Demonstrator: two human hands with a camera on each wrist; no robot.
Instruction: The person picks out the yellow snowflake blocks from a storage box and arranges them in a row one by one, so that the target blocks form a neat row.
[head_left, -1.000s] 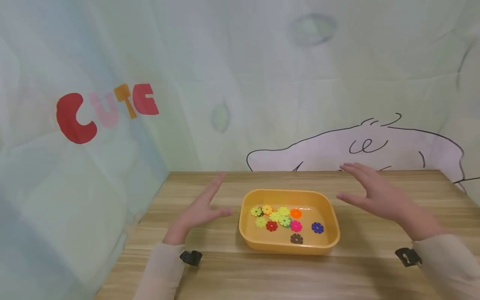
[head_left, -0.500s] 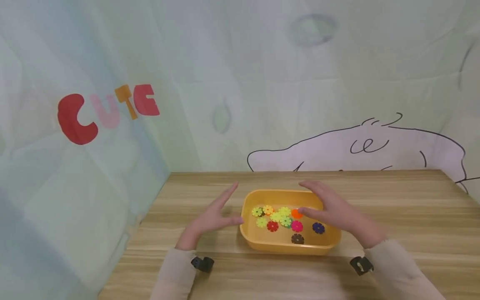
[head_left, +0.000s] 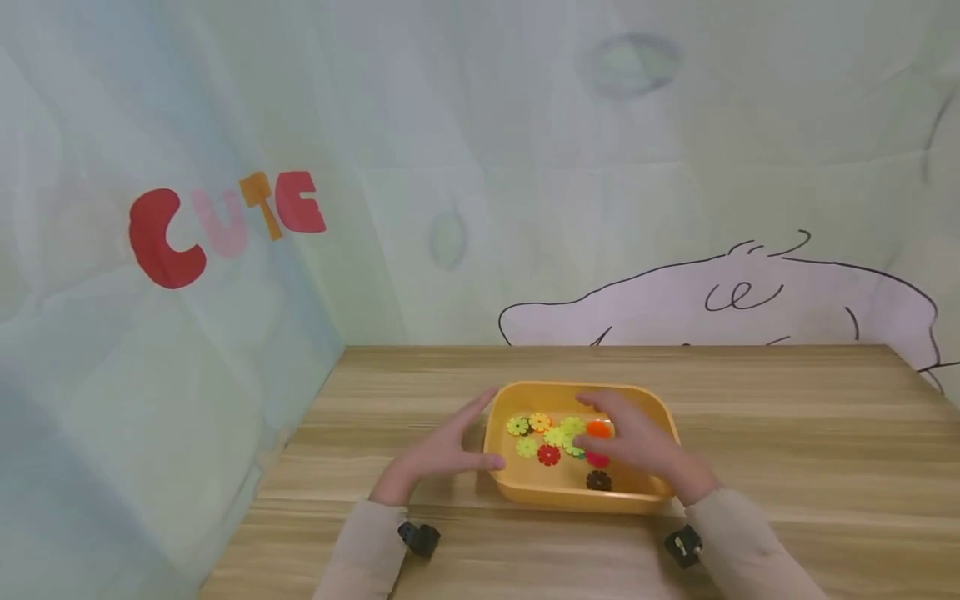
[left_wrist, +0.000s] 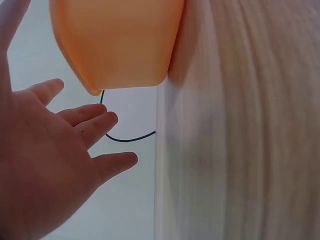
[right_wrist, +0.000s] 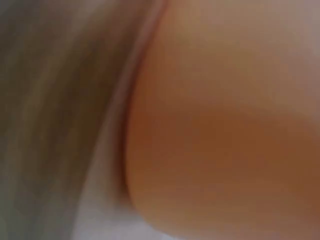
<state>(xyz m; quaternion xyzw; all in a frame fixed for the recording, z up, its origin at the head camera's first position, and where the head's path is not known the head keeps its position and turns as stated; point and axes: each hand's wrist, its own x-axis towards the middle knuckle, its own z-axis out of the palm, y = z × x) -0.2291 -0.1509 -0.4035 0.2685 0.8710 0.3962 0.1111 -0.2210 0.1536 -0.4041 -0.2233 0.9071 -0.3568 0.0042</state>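
An orange-yellow plastic tray (head_left: 570,498) rests on the wooden table, with several notched flower-shaped discs lying loose inside. Among them show a red disc (head_left: 548,455), a dark brown disc (head_left: 599,481), an orange disc (head_left: 598,428) and yellow-green ones toward the left. My left hand (head_left: 442,450) is at the tray's left end, thumb and fingertips right at the rim, fingers spread. In the left wrist view that hand (left_wrist: 55,150) has loosely extended fingers beside the tray's wall (left_wrist: 120,45). Over the tray's right half hovers my right hand (head_left: 637,437), fingers relaxed, covering part of the discs.
The wooden table (head_left: 795,433) extends around the tray to a straight back edge. Behind it hangs a pale backdrop (head_left: 420,167) with a cartoon drawing, and coloured letters are on its left side. The right wrist view is blurred, filled mostly by the tray's wall (right_wrist: 225,150).
My right hand has swept left, from beyond the tray's right side to over its discs. The left hand has moved right, up to the tray's left rim. The tray stays in place.
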